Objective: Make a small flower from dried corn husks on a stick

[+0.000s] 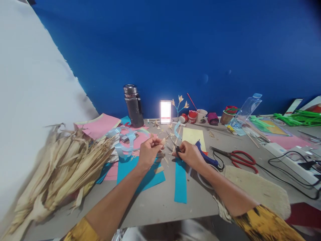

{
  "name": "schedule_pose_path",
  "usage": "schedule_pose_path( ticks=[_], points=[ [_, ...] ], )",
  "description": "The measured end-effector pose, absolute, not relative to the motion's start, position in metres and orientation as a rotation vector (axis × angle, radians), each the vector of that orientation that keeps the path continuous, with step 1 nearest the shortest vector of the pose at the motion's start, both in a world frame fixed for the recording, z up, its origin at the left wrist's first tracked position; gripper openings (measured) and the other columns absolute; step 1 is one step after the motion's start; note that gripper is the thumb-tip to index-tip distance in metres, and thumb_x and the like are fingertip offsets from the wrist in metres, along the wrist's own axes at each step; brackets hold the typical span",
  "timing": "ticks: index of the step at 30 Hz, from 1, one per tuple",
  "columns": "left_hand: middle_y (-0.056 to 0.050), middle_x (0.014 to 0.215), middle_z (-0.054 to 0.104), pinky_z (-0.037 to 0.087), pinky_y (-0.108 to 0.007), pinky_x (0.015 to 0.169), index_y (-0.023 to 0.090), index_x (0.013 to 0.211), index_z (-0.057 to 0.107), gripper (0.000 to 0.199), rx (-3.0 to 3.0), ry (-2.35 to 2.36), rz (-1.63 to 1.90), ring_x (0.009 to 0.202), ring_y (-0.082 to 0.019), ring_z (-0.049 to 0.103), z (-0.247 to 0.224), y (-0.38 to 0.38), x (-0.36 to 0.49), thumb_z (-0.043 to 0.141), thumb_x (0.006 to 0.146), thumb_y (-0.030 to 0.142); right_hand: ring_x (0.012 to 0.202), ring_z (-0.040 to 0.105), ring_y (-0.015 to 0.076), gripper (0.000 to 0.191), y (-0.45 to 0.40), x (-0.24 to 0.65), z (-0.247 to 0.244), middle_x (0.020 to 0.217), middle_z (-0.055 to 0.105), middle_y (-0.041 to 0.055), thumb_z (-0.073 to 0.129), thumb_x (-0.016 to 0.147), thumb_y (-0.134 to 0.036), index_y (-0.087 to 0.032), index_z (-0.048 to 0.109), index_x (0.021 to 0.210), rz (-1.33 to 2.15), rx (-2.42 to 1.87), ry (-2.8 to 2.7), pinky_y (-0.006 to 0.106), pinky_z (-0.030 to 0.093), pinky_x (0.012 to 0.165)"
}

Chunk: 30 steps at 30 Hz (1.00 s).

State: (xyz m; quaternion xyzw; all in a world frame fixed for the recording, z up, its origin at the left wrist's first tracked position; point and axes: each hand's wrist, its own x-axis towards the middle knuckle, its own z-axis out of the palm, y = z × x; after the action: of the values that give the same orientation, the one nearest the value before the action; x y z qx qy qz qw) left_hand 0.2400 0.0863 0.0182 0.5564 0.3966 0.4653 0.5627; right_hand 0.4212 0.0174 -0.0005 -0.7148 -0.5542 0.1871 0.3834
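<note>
My left hand (149, 150) is closed in a pinch around a small pale piece of dried corn husk (163, 142), above the middle of the table. To its right, my right hand (188, 153) grips small black-handled scissors (172, 140), their blades pointing up and toward the husk piece. Husk scraps (159, 170) lie below the hands, some on a blue paper sheet (150, 182). A narrow blue paper strip (181, 187) lies under my right hand. Behind, husk flowers (181, 99) stand on a thin blue stem.
At left lies a large bundle of dried corn husks (62, 167). A dark flask (134, 108) stands by the wall. Rightward are a blue glue gun (207, 158), red-handled scissors (240, 158), a folded cloth (258, 187), a white power strip (288, 160) with black cords and a tilted plastic bottle (249, 107).
</note>
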Motion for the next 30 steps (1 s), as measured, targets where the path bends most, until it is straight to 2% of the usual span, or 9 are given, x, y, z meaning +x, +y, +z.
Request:
schedule_pose_path(
  ticks=[3,6,10,16,19,24,27,30],
  points=[
    [-0.003,0.061,0.066,0.048,-0.027,0.054,0.017,0.071,0.068,0.01,1.383,0.971,1.058,0.058,-0.017,0.063,0.016,0.094,0.237,0.071,0.061,0.016,0.052,0.04,0.0115,0.035,0.019,0.422,-0.002,0.054,0.048,-0.0054,0.073,0.065,-0.045,-0.022,0.046,0.066,0.485,-1.808,-1.38,0.024,0.028,0.048],
    [-0.003,0.056,0.064,0.046,-0.028,0.054,0.016,0.064,0.068,0.005,1.507,0.987,0.928,0.053,-0.016,0.059,0.011,0.102,0.235,0.069,0.06,0.014,0.051,0.044,0.012,0.035,0.022,0.426,-0.004,0.053,0.051,-0.0051,0.072,0.066,-0.047,-0.022,0.048,0.067,0.533,-1.762,-1.303,0.024,0.03,0.047],
    [-0.002,0.058,0.063,0.046,-0.029,0.058,0.015,0.067,0.066,0.005,1.624,1.018,0.844,0.056,-0.015,0.058,0.009,0.107,0.233,0.067,0.062,0.016,0.05,0.049,0.0132,0.035,0.023,0.431,-0.004,0.055,0.055,-0.0038,0.072,0.067,-0.049,-0.022,0.051,0.069,0.529,-1.693,-1.286,0.024,0.033,0.046],
    [0.002,0.058,0.058,0.041,-0.025,0.054,0.017,0.071,0.065,0.006,1.75,1.044,0.716,0.053,-0.011,0.05,0.017,0.11,0.23,0.066,0.067,0.02,0.049,0.049,0.0126,0.037,0.019,0.433,0.002,0.057,0.057,-0.0028,0.075,0.065,-0.05,-0.02,0.054,0.066,0.538,-1.666,-1.338,0.024,0.034,0.047],
    [-0.001,0.062,0.061,0.042,-0.026,0.057,0.015,0.069,0.065,0.004,1.814,1.052,0.639,0.057,-0.012,0.053,0.018,0.113,0.239,0.067,0.065,0.016,0.048,0.047,0.0119,0.038,0.019,0.434,0.003,0.052,0.054,-0.0035,0.075,0.065,-0.052,-0.02,0.055,0.064,0.575,-1.65,-1.324,0.024,0.032,0.045],
    [-0.001,0.063,0.064,0.042,-0.027,0.058,0.016,0.082,0.068,0.016,1.987,1.114,0.581,0.058,-0.015,0.058,0.023,0.115,0.233,0.063,0.067,0.015,0.045,0.046,0.0115,0.039,0.019,0.438,0.008,0.05,0.053,-0.0039,0.077,0.063,-0.051,-0.02,0.055,0.064,0.633,-1.634,-1.251,0.024,0.032,0.044],
    [-0.002,0.065,0.066,0.04,-0.027,0.058,0.018,0.073,0.067,0.008,2.126,1.117,0.475,0.06,-0.017,0.059,0.026,0.109,0.215,0.061,0.069,0.02,0.044,0.047,0.0116,0.04,0.019,0.438,0.013,0.05,0.053,-0.0036,0.077,0.063,-0.052,-0.02,0.054,0.063,0.641,-1.64,-1.218,0.024,0.033,0.043],
    [-0.003,0.071,0.068,0.039,-0.028,0.058,0.018,0.073,0.069,0.01,2.234,1.057,0.245,0.066,-0.019,0.061,0.024,0.096,0.203,0.064,0.068,0.025,0.044,0.047,0.0114,0.041,0.019,0.438,0.013,0.051,0.054,-0.0032,0.076,0.064,-0.053,-0.019,0.053,0.062,0.626,-1.648,-1.224,0.024,0.033,0.044]
  ],
)
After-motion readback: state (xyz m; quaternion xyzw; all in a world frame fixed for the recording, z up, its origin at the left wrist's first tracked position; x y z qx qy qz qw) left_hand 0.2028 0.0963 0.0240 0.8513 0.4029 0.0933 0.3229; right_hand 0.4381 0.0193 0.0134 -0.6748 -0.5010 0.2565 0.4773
